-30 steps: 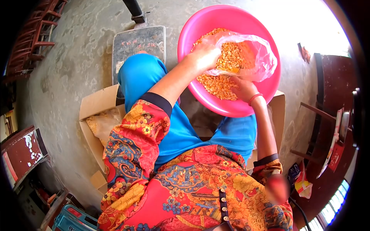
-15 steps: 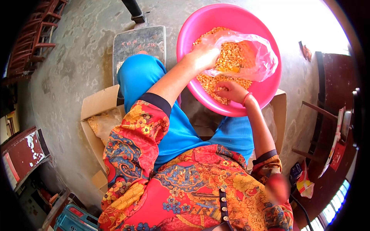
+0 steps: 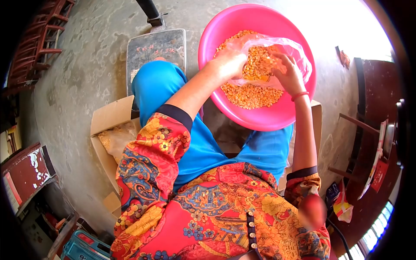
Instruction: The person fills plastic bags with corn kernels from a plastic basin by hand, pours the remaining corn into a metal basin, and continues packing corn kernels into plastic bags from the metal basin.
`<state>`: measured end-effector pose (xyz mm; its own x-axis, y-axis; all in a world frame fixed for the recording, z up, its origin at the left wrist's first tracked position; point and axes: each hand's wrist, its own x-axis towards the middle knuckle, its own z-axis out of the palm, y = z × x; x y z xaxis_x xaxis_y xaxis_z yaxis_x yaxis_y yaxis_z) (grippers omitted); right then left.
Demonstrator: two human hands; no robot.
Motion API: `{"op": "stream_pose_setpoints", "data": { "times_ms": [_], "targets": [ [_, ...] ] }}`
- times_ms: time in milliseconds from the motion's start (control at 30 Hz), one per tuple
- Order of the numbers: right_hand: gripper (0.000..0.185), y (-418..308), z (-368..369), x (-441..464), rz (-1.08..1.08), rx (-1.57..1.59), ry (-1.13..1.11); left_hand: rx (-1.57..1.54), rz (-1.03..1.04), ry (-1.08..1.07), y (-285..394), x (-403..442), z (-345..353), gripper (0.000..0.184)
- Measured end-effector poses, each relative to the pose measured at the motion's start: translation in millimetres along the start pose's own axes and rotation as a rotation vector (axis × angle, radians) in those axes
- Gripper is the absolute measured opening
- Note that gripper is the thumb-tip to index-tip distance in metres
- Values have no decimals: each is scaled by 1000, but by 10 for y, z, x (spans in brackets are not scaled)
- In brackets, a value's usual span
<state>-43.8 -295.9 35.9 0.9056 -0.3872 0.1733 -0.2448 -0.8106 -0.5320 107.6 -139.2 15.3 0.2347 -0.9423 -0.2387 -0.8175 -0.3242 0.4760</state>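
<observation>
Over in the pink basin, the right hand has moved off the loose kernels by the near rim, up to the plastic bag of corn. Its fingers are curved and loosely parted; can't tell if any kernels are in that grip. Left hand is still clamped on the bag's left edge. Scale and cardboard box sit on the bare floor.

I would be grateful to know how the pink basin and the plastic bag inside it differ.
The basin is larger, round and stiff; the bag is smaller, limp and crumpled. The basin is bright, opaque pink, the bag thin and see-through. Both contain yellow-orange kernels.
</observation>
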Motion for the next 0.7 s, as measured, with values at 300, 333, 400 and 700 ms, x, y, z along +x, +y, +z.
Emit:
{"op": "stream_pose_setpoints", "data": {
  "times_ms": [300,333,400,700],
  "targets": [
    [7,186,390,-345,80,-305,-303,-41,70,111,-60,84,25,32],
    [7,183,359,-322,197,-190,-227,-40,66,110,-55,67,-7,32],
    [6,189,235,-272,253,-58,-85,-159,59,358,0,30,-129,30],
    [17,-318,141,-417,-125,374,-625,-75,-6,-19,-49,71,94,19]
  ]
}}
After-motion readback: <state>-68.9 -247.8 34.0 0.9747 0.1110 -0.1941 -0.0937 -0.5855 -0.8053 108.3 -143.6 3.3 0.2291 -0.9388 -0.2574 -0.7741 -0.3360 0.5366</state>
